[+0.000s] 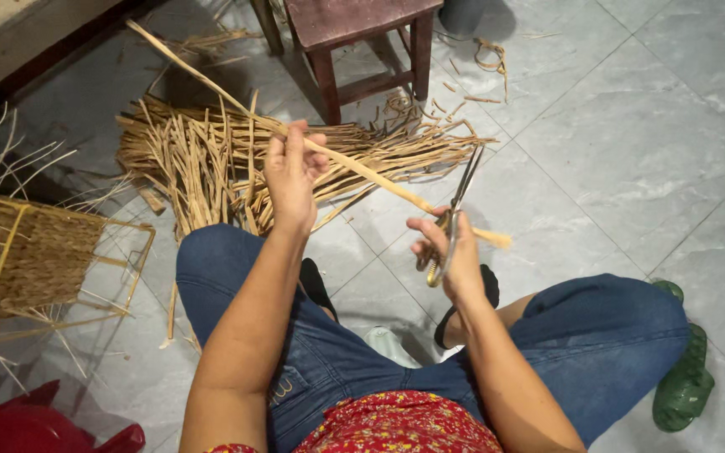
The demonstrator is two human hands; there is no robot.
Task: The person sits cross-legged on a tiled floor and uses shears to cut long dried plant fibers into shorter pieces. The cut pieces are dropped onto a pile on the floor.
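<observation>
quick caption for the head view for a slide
Seated person's left hand holds a long straw strip while the right hand grips scissors beside it, above a straw pile.

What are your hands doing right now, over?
Left hand grips the long straw strip mid-length. Right hand holds scissors, blades pointing up, touching the strip near its end. Straw pile on the floor beyond; nothing blocking.
</observation>
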